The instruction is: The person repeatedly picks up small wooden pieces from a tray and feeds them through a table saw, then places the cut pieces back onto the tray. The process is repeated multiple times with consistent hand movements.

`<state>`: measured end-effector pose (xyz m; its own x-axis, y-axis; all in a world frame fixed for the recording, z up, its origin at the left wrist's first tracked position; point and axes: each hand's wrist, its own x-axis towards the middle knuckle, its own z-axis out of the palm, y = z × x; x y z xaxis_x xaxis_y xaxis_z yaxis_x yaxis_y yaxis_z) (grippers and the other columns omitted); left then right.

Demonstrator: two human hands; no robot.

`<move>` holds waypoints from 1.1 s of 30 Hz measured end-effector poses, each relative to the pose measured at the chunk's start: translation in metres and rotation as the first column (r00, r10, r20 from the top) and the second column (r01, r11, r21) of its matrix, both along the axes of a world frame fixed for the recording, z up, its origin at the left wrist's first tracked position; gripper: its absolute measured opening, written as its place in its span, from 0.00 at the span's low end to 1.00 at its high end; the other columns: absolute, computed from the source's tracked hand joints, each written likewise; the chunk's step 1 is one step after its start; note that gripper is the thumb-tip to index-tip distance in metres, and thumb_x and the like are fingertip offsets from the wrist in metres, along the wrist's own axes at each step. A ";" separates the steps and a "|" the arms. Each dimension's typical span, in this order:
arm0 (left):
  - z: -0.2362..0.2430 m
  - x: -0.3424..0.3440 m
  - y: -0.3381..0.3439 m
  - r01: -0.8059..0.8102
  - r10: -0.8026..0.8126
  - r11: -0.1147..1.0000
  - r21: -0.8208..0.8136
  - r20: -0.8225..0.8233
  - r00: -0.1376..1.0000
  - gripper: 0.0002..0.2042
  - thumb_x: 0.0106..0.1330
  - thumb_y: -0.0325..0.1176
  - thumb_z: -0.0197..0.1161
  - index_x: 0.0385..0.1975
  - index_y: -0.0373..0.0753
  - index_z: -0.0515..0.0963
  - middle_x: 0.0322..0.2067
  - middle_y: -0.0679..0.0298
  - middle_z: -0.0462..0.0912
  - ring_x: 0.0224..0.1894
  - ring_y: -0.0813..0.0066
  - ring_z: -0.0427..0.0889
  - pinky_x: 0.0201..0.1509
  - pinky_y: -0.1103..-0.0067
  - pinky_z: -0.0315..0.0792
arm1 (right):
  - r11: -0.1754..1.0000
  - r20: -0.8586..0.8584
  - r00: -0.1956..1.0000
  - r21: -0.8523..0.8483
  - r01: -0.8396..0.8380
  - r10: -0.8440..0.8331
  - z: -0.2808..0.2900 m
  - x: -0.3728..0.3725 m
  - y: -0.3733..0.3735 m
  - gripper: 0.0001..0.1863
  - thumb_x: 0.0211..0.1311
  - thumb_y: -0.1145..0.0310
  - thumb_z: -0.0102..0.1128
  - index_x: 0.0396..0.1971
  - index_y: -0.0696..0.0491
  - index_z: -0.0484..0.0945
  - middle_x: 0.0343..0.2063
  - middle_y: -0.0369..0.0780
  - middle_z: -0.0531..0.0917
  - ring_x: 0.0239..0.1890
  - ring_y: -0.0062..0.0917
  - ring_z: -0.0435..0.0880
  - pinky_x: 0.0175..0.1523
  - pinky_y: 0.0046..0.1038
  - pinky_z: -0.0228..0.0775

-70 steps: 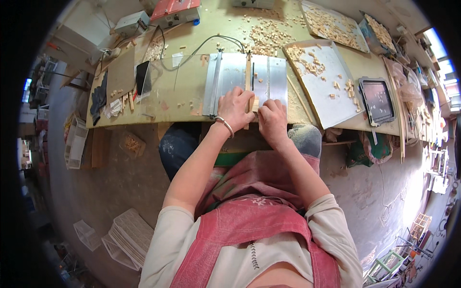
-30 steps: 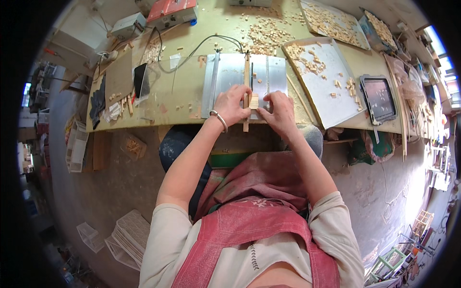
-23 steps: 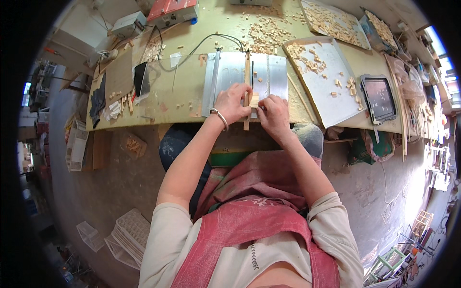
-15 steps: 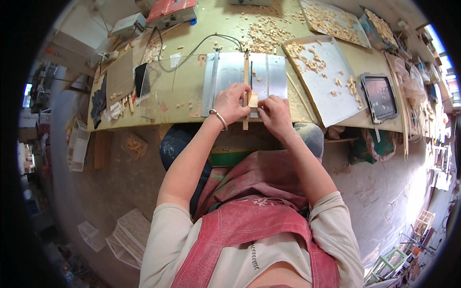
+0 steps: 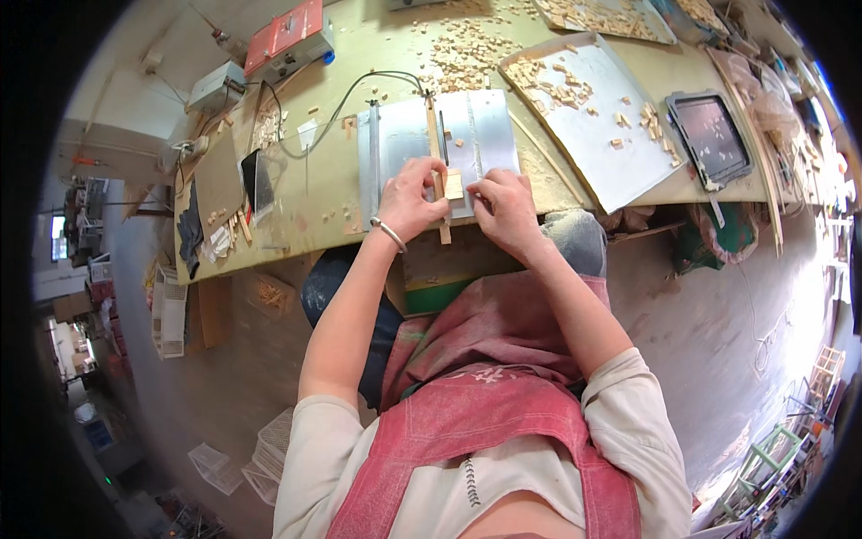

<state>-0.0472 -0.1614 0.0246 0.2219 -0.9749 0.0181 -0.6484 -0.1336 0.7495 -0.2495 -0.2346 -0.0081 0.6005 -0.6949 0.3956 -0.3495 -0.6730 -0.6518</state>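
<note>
My left hand (image 5: 410, 198), with a metal bangle at the wrist, is closed on a narrow wooden strip (image 5: 431, 130) lying lengthwise on the metal cutting plate (image 5: 395, 144) and jutting past the bench edge. A pale wood block (image 5: 453, 184) rests against the strip's right side, close to my left fingertips. My right hand (image 5: 505, 208) is just right of the block, fingers curled in a pinch; what they hold, if anything, is hidden. Small offcuts (image 5: 459, 142) lie by the dark slot in the plate.
Trays of wood pieces (image 5: 593, 117) sit at the right, beside a black-framed tablet-like screen (image 5: 708, 139). Red (image 5: 274, 45) and grey (image 5: 215, 87) boxes with cables stand back left, above a board (image 5: 215, 171) and dark gloves (image 5: 190, 238). Scattered blocks (image 5: 462, 49) cover the bench's back.
The whole view has tilted, shifting the bench. Compared with half a second ago, my right fingertips are slightly farther right of the block. My left hand remains on the strip.
</note>
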 end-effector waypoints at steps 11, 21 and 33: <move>-0.006 -0.005 0.004 0.019 -0.028 0.980 -0.200 -0.044 0.999 0.15 0.58 0.30 0.73 0.45 0.40 0.83 0.36 0.60 0.81 0.32 0.66 0.82 0.39 0.73 0.79 | 0.997 0.087 0.996 0.082 -0.003 -0.005 0.011 0.008 0.008 0.09 0.58 0.77 0.64 0.38 0.52 0.88 0.36 0.40 0.82 0.46 0.38 0.83 0.55 0.41 0.68; -0.009 -0.012 0.001 -0.002 0.000 0.978 -0.208 -0.011 1.000 0.06 0.59 0.28 0.72 0.35 0.38 0.85 0.31 0.58 0.84 0.30 0.66 0.86 0.37 0.73 0.80 | 0.988 0.096 0.995 0.151 -0.022 0.007 0.008 0.005 0.005 0.11 0.61 0.79 0.63 0.40 0.53 0.89 0.37 0.39 0.84 0.45 0.36 0.84 0.55 0.36 0.70; 0.006 -0.022 0.017 -0.194 0.160 0.980 0.041 -0.741 0.652 0.04 0.72 0.27 0.70 0.40 0.36 0.83 0.35 0.72 0.85 0.36 0.89 0.79 0.42 0.86 0.75 | 1.000 0.156 0.988 -0.021 -0.016 0.019 0.025 0.010 0.011 0.11 0.56 0.73 0.72 0.40 0.52 0.85 0.38 0.40 0.84 0.48 0.37 0.83 0.57 0.39 0.68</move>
